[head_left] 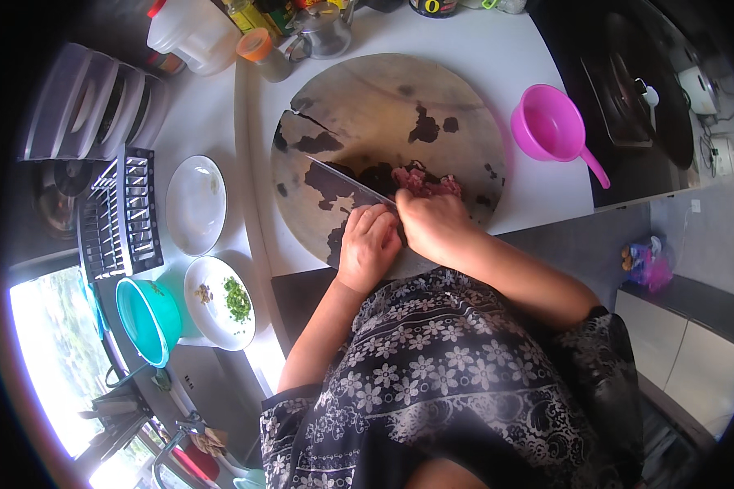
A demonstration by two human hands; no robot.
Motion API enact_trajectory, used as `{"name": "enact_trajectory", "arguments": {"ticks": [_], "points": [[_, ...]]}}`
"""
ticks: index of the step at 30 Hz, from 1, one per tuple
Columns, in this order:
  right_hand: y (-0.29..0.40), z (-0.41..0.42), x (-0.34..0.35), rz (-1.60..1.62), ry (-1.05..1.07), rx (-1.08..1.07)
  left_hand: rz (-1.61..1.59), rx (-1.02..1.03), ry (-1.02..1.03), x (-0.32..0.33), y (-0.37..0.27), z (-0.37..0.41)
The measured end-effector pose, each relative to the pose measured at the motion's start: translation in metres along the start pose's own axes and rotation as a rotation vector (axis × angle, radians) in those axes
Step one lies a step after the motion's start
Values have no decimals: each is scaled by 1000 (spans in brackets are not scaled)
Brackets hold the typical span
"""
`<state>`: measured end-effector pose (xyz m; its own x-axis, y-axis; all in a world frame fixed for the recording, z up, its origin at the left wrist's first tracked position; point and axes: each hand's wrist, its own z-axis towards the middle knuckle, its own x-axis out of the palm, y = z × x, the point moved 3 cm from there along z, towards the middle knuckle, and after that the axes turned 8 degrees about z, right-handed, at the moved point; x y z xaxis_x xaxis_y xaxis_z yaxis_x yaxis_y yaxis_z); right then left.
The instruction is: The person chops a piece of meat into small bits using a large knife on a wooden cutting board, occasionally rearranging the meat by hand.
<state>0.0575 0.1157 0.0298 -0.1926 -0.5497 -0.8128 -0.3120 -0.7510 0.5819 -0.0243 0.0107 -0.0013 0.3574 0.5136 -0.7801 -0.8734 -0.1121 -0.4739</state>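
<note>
A large round wooden chopping board (379, 98), stained dark and cracked at its left edge, lies on the white counter. My right hand (434, 223) is closed around the handle end of a kitchen knife (352, 181), whose blade points up and left over the board. Next to it, my left hand (369, 244) has its fingers curled close to the blade near the board's lower edge; whether anything is under them is hidden. Pieces of raw meat (425, 182) lie on the board just beyond my right hand.
A pink plastic dipper (547, 125) stands right of the board, near a black hob. At left are an oval white plate (196, 205), a white dish (199, 324) with chopped greens, a turquoise basin (150, 321) and a dish rack (122, 214). A metal teapot (324, 33) and jars stand behind.
</note>
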Motion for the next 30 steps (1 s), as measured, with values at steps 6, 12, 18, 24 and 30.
{"name": "enact_trajectory", "arguments": {"ticks": [6, 12, 18, 24, 30], "points": [[-31, -2, -5, 17, 8, 68, -47, 7, -33, 1, 2, 1], [0, 3, -5, -24, 10, -2, -11, 16, 1, 0, 0, 3], [-31, -4, -10, 37, 61, 82, -10, 29, -40, 3, 2, 0], [-1, 9, 2, -5, -20, -54, -11, 17, 12, 0, -3, 2], [-28, -6, -6, 1, 0, 36, -10, 15, -24, 4, 2, -2]]}}
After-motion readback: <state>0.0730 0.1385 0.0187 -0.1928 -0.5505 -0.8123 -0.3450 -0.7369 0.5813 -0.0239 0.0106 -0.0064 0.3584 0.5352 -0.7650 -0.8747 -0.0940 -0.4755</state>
